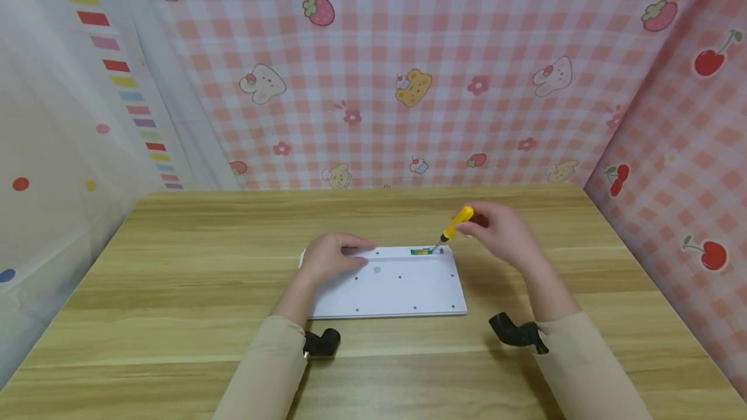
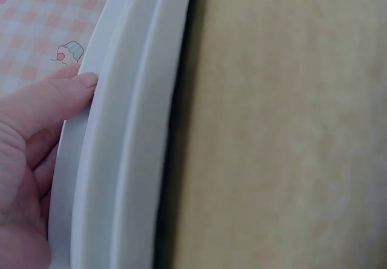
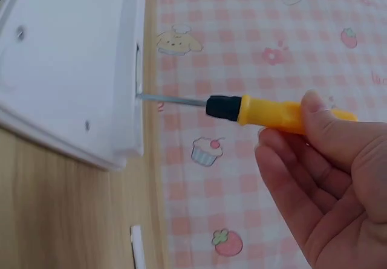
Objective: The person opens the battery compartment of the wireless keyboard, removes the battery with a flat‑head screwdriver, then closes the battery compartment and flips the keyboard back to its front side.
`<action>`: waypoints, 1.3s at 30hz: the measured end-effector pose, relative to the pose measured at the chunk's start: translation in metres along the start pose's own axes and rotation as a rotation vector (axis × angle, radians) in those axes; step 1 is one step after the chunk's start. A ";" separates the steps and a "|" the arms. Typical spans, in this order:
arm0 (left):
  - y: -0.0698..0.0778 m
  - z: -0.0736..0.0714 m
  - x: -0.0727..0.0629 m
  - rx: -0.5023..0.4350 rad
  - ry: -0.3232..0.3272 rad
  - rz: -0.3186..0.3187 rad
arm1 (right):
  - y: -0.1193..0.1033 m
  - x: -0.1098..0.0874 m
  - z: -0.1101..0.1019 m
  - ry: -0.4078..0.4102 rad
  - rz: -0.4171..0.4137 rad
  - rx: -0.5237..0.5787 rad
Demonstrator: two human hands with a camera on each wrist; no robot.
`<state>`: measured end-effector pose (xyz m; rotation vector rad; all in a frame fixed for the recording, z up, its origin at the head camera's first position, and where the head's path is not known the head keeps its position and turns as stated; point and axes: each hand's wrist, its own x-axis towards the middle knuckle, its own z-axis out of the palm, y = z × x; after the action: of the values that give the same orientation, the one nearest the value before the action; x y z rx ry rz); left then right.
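Observation:
A white keyboard [image 1: 408, 290] lies underside up on the table, its back dotted with screws. Along its raised far edge, a slot shows a green battery [image 1: 420, 252]. My left hand [image 1: 329, 258] grips the far-left part, thumb [image 2: 87, 81] on the raised edge and fingers behind it. In my right hand [image 1: 503, 233], a yellow screwdriver [image 1: 458, 222] with a black collar is pinched by the handle. Its metal shaft [image 3: 175, 100] slants down, with the tip at the slot near the keyboard's far-right corner.
A small white strip [image 3: 138, 248] rests on the wood beyond the keyboard's right end. The wooden table [image 1: 175, 277] ends against a pink checked cloth [image 1: 373, 109]. Each sleeve carries a black wrist camera, the left one [image 1: 322, 342] close to the keyboard's near edge.

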<state>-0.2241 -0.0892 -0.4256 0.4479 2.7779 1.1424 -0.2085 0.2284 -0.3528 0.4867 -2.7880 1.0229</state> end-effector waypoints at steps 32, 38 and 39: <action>0.000 0.002 0.001 -0.004 -0.003 -0.008 | 0.025 -0.014 0.015 0.074 0.121 0.416; 0.000 0.001 0.001 -0.003 -0.006 -0.007 | 0.040 -0.020 0.017 0.094 0.177 0.558; 0.000 0.001 0.001 -0.002 -0.007 -0.006 | 0.042 -0.021 0.018 0.094 0.182 0.572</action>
<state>-0.2245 -0.0881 -0.4259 0.4417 2.7701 1.1404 -0.2038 0.2524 -0.3968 0.2281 -2.4596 1.8419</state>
